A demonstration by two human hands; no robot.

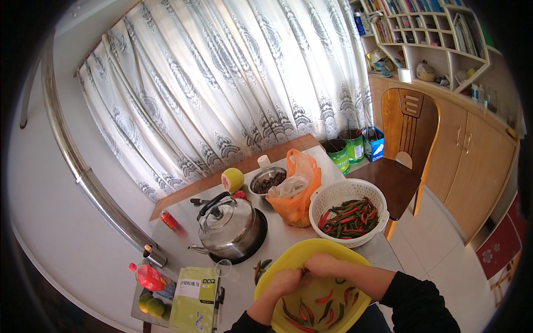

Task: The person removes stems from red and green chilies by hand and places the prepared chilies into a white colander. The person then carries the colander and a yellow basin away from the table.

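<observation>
My left hand [286, 281] and my right hand [321, 265] meet over a yellow plastic basin [272, 260]. Their fingers pinch a small dark chili pepper [305, 271], mostly hidden between them. Below, red and green chili peppers [307, 312] float in the water inside the basin. To the right of the basin's far side, a white perforated colander [320, 197] holds a heap of red and green chilies [349, 218]. Several green pepper pieces [261, 269] lie on the table just left of the basin.
A steel kettle [227, 231] sits left of an orange plastic bag [300, 208]. Behind them are a metal bowl [255, 177] and a cut pomelo [233, 180]. A clear cup [225, 268], workbook [189, 299] and bottle [148, 278] stand left. A wooden chair [387, 179] is beyond the colander.
</observation>
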